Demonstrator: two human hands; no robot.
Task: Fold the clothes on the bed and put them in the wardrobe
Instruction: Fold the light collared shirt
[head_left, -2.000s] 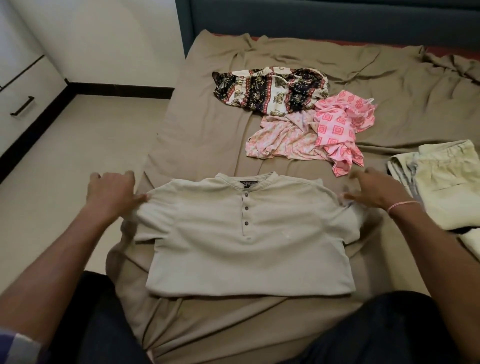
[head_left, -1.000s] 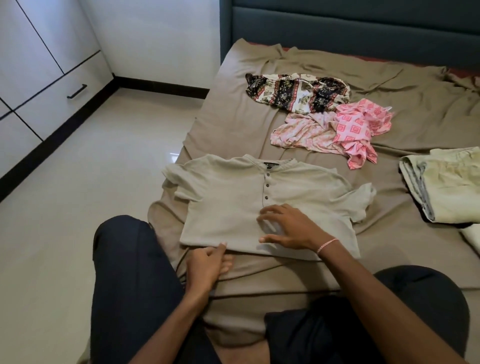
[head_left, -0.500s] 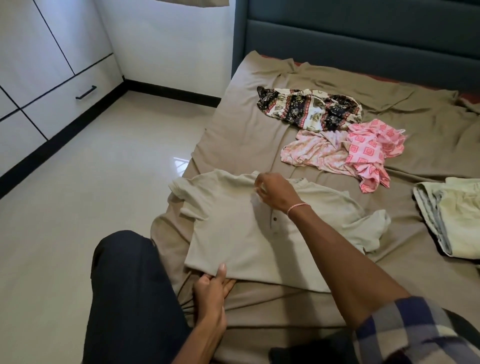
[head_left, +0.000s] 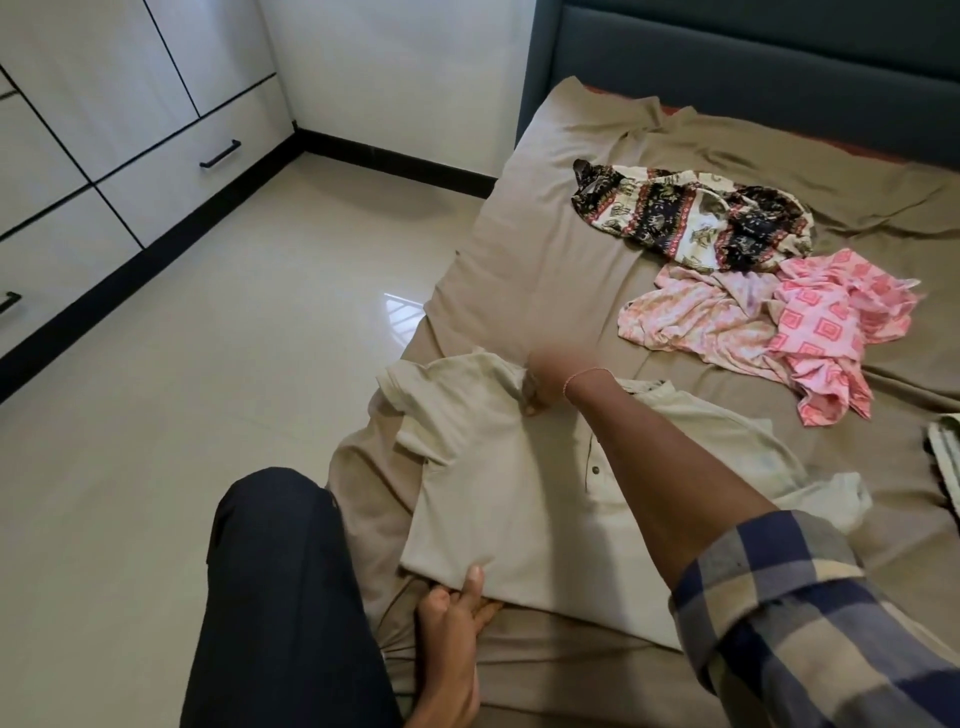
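- A bed (head_left: 545, 260) under a rumpled tan sheet fills the right of the view, with glossy pale floor tiles (head_left: 208, 364) to its left.
- Nearest, a knee in dark trousers (head_left: 280, 571) stands against the bed's edge.
- The left hand (head_left: 452, 623) pinches the near left hem corner of a beige shirt (head_left: 493, 493), thumb on top and fingers tucked beneath the cloth.
- The shirt lies front up on the sheet at the near edge of the bed. Its button placket (head_left: 595, 470) shows beside the forearm, and its left sleeve is crumpled toward the bed's edge.
- A right arm in a plaid sleeve (head_left: 805, 623) crosses over the shirt.
- The right hand (head_left: 545, 379), blurred, has its fingers curled down onto gathered cloth at the shirt's shoulder, beside the collar.
- At the right edge lies a pale green garment (head_left: 945, 457), mostly cut off.
- Farther up the bed, a pale floral garment (head_left: 691, 322) and a pink patterned garment (head_left: 821, 332) lie heaped together.
- Just beyond them lies a black patterned garment (head_left: 696, 218).
- A dark teal headboard (head_left: 727, 67) closes the far end.
- The white wardrobe (head_left: 104, 104) with black handles stands across the floor on the left.
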